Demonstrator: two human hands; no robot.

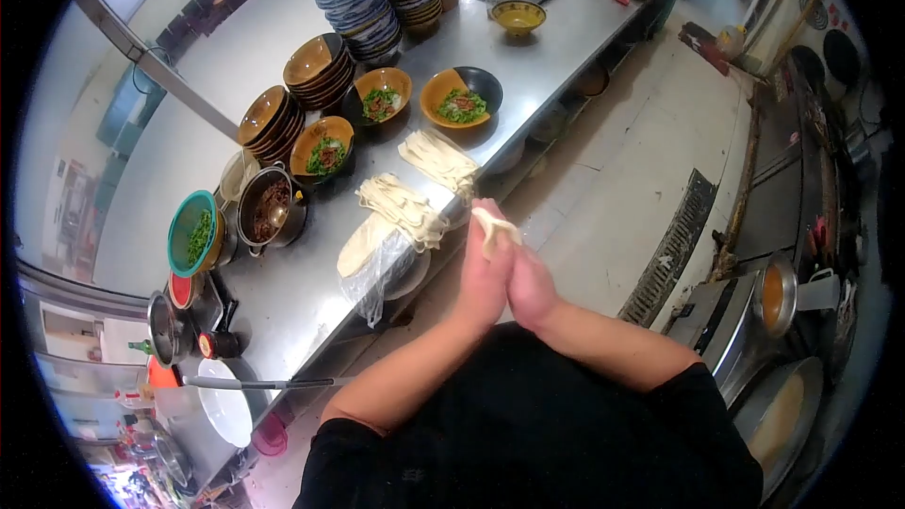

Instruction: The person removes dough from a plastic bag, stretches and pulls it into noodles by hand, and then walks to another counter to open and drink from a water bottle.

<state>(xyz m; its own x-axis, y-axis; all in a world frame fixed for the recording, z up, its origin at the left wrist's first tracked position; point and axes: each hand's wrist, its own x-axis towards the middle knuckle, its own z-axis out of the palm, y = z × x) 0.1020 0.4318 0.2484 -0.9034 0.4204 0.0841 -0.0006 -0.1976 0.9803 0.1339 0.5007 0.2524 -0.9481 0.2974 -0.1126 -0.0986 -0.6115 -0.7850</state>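
Observation:
My left hand and my right hand are pressed palm to palm in front of my body. A small piece of pale dough is caught between them, its ends sticking out near the fingertips. Just left of the hands, at the counter's edge, lies a heap of dough strips on a flat slab of dough, partly under clear plastic wrap. Another bundle of dough strips lies farther up the counter. The inner sides of both palms are hidden.
Bowls with chopped greens and meat stand on the steel counter, beside stacked bowls. A pot of meat and a teal basin of greens are at left. A stove with pans lines the right side.

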